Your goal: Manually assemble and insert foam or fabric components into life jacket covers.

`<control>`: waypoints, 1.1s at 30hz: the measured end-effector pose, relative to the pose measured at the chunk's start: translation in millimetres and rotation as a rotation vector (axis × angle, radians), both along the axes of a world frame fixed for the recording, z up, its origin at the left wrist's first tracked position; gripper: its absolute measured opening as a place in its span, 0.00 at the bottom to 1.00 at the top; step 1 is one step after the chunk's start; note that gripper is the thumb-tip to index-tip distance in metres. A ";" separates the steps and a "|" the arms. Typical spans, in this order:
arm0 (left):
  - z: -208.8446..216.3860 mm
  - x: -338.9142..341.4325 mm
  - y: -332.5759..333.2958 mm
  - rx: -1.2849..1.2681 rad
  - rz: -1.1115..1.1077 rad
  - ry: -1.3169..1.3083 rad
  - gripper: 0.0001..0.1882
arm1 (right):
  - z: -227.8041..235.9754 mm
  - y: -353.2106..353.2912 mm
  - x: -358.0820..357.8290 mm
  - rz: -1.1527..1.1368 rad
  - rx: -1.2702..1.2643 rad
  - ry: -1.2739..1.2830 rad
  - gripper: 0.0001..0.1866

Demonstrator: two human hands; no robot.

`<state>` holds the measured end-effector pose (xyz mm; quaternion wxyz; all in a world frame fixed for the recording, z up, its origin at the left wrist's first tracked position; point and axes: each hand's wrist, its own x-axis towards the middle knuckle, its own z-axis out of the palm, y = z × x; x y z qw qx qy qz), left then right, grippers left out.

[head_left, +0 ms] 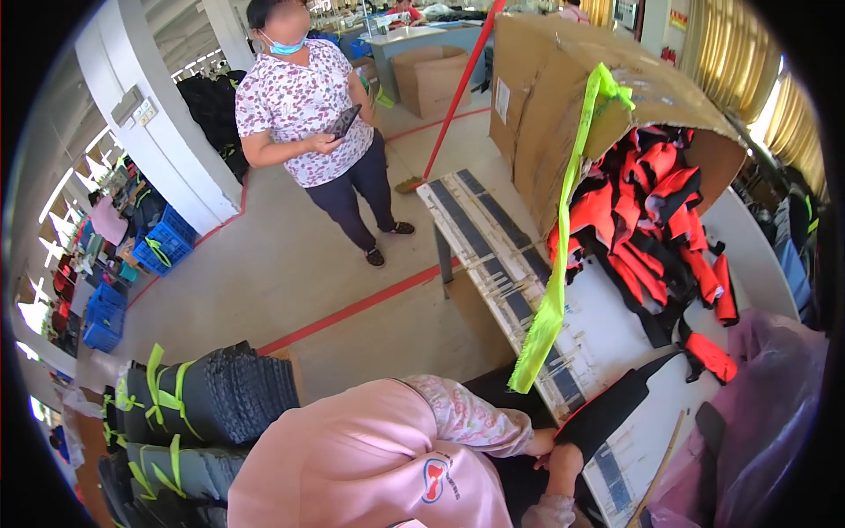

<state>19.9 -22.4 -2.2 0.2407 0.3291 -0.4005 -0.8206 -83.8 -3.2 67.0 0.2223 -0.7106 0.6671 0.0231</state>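
Observation:
My left hand (542, 442), coming out of a floral sleeve cover, is at the near end of a long black fabric piece (609, 412) with a thin red edge. Close beside it, my right hand (565, 461) bends in at the same end. Both hands look closed on the cloth, though their fingers are partly hidden. The piece lies across the edge of a white worktable (576, 321) with dark strips. Farther along the table, a heap of red-orange and black fabric pieces (647, 224) spills from a tipped cardboard box (537, 97).
A neon-yellow strip (563, 246) hangs from the box. Pink plastic film (761, 414) and a thin stick (662, 466) lie at right. Tied black fabric bundles (229, 396) stand at left. A masked person (304, 114) stands beyond, holding a phone. Blue crates (167, 238) are farther left.

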 end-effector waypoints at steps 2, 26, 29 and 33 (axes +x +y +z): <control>6.4 1.4 6.1 0.069 0.069 -0.005 0.11 | -5.9 2.2 -2.4 0.033 -0.068 -0.011 0.13; 21.1 -18.1 22.3 0.046 0.507 -0.087 0.10 | 31.1 -0.9 -22.2 0.086 -0.485 -0.499 0.09; 30.6 -13.8 22.2 0.192 0.399 0.048 0.10 | 31.6 5.4 -29.9 0.054 -0.454 -0.432 0.10; 47.7 36.1 5.2 0.243 0.120 0.035 0.27 | 33.0 -2.5 -19.6 0.193 -0.525 -0.382 0.15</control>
